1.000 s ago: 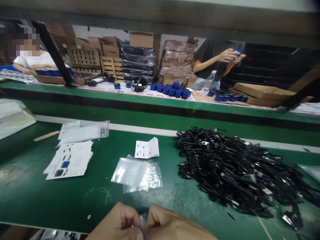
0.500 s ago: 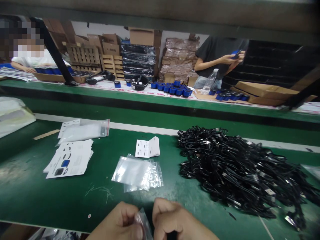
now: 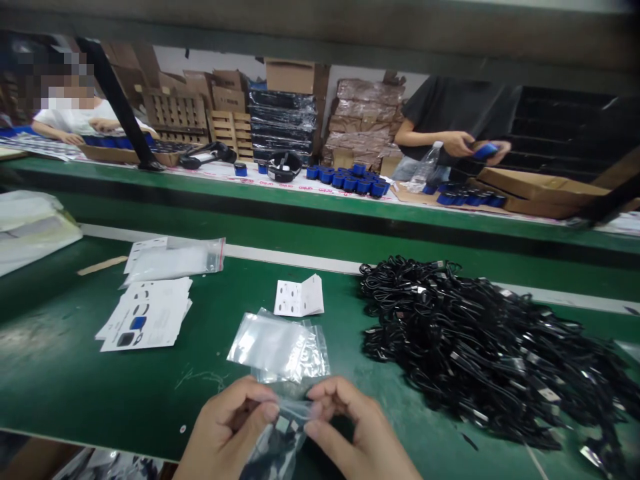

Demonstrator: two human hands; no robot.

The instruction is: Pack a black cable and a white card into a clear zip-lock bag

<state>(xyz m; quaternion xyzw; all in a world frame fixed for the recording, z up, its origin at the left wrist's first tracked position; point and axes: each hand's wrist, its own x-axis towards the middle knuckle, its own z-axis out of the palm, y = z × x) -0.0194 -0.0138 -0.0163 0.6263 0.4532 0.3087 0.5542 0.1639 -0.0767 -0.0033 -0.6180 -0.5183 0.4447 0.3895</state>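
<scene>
Between my two hands at the near edge of the green table is a clear plastic bag (image 3: 274,448) with something dark inside, probably a black cable. My left hand (image 3: 231,427) pinches the left side of the bag's top edge between thumb and fingers. On the other side, my right hand (image 3: 353,427) pinches the right end of that edge. Just beyond lies a small stack of flat clear bags (image 3: 273,347). A folded printed leaflet (image 3: 299,297) stands behind the stack. To the right spreads a big heap of black USB cables (image 3: 480,353).
Printed leaflets (image 3: 147,313) lie at left, below a bag with a red-edged seal (image 3: 175,261). A white package (image 3: 35,230) sits far left. Across a raised bench (image 3: 200,190) are blue round-cornered items (image 3: 350,179), a bottle (image 3: 427,167), a carton (image 3: 545,190) and two people.
My hands have risen and come further into view, stretching the bag's top edge between them. The bag's dark contents now show. Across the bench, a person's hands have lowered with a blue item.
</scene>
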